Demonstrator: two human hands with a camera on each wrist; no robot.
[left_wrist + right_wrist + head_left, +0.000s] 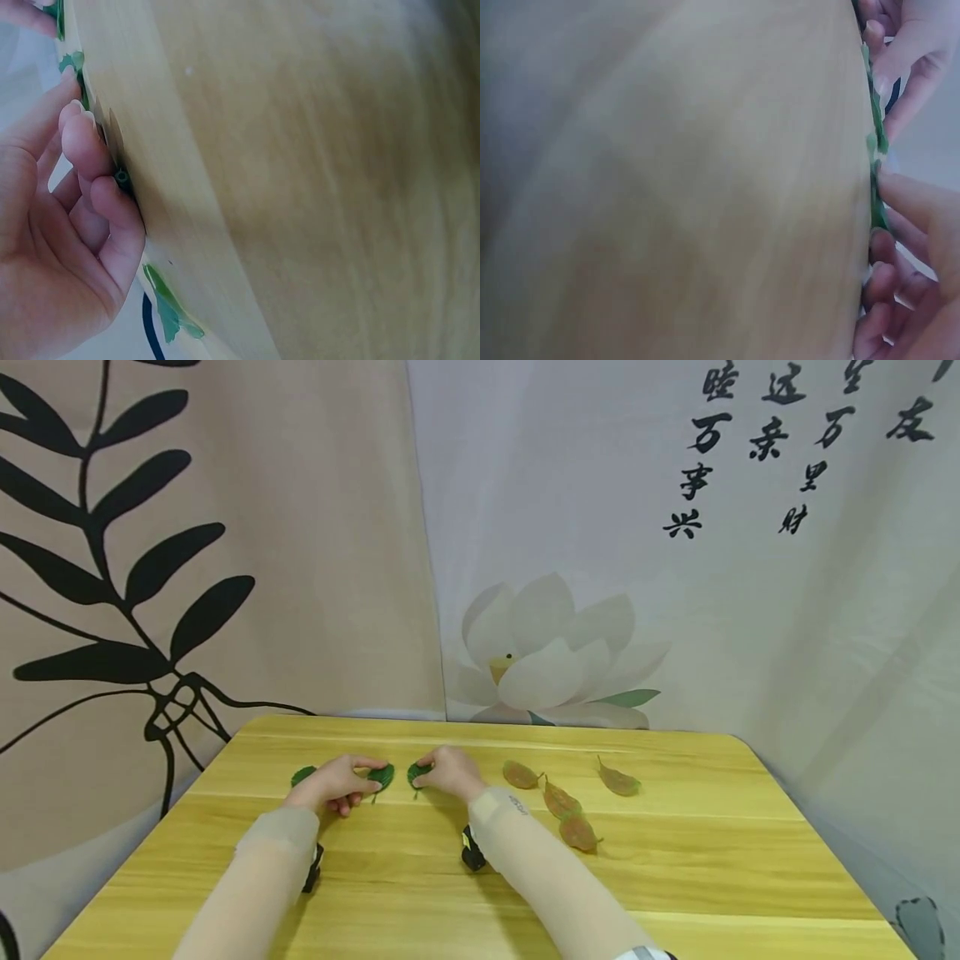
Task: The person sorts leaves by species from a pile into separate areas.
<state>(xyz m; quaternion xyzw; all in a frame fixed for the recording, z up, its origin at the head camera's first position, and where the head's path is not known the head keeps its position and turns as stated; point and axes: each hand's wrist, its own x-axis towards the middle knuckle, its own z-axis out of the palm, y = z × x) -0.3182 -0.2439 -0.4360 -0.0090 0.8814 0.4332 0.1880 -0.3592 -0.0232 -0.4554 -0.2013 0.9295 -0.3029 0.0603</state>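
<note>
with my left hand (335,782) i'm pinching a dark green leaf (383,774), its thin stem (374,798) pointing toward me — my right hand (452,771) is pinching a similar green leaf (416,772).

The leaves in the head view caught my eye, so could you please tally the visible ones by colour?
Green leaves: 3 (one pinched by the left hand, one by the right hand, one partly hidden beyond the left wrist)
Reddish-brown leaves: 4 (all lying to the right of the right hand)
Total: 7
</note>
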